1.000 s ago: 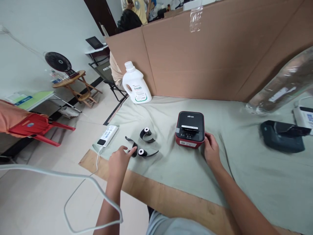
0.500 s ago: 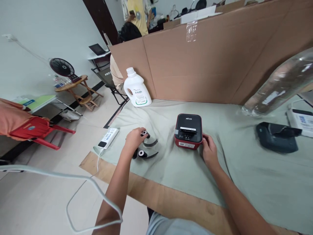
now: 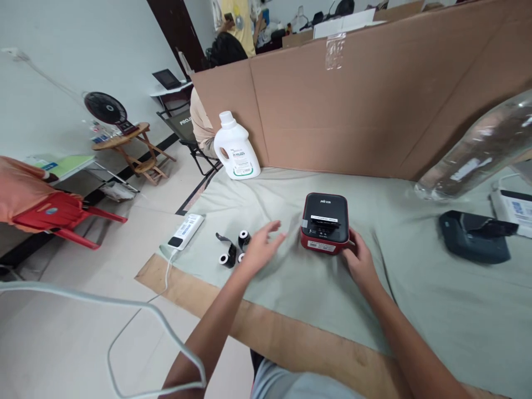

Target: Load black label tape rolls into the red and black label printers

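A small red and black label printer (image 3: 325, 221) stands on the green cloth in front of me, a white strip showing at the slot in its top. My right hand (image 3: 361, 260) grips its right side near the front corner, with some fingertips hidden. To the left, my left hand (image 3: 262, 248) hovers with fingers spread and nothing in them, apart from the printer. Several small black rolls with white cores lie just left of that hand, among them a front roll (image 3: 225, 260) and a back roll (image 3: 244, 238); another is partly hidden by the hand.
A white jug (image 3: 239, 149) stands at the back left before a cardboard wall (image 3: 332, 116). A white power strip (image 3: 185, 231) lies at the left edge. On the right are a dark device (image 3: 474, 238) and a clear plastic-wrapped bundle (image 3: 474, 152). A pale cable (image 3: 137, 303) loops in front.
My left hand has let go of a black roll, moved right towards the printer and spread its fingers. The rolls lie in a different arrangement. My right hand stays at the printer.
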Demonstrator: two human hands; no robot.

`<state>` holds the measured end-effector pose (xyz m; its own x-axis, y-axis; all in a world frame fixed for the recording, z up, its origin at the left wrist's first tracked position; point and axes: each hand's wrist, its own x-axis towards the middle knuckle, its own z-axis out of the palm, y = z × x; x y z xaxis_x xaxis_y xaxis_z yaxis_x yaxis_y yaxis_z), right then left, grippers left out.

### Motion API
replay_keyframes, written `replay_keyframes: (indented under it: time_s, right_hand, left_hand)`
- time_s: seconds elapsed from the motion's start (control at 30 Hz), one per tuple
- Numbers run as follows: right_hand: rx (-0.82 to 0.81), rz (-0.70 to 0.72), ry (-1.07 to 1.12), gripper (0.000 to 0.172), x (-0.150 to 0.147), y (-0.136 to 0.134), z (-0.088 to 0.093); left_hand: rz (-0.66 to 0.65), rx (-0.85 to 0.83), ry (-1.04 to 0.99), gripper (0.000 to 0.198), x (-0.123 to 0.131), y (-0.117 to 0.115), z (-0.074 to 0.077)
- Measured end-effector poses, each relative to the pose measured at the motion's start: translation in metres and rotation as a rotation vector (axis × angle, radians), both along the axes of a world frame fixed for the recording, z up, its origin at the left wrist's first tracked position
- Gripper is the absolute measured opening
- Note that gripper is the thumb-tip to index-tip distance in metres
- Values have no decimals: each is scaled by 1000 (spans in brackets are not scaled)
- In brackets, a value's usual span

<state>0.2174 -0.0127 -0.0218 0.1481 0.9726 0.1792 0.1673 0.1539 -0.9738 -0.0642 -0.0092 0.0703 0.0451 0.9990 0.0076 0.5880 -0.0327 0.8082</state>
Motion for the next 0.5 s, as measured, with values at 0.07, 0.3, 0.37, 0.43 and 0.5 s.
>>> replay_keyframes:
  time_s: [0.07,0.3,0.37,0.43,0.5]
  right_hand:
    - [38,51,-99,80,-2,1,1]
    - [170,58,-296,91,-23,9,14]
    - [208,73,-315,88,-38,15,22]
    - [237,91,-304,86,-60,25,33]
    - [257,108,-274,82,-89,40,43]
  left_hand:
    - [-67,-129,-243,56,32,7,-10]
    - [-65,-51,-404,43,68,27,-29]
    - [-45,0,-402,42,55,32,-26]
    - [-13,46,-392,42,33,40,-20]
    - [56,80,-364,41,6,53,-12]
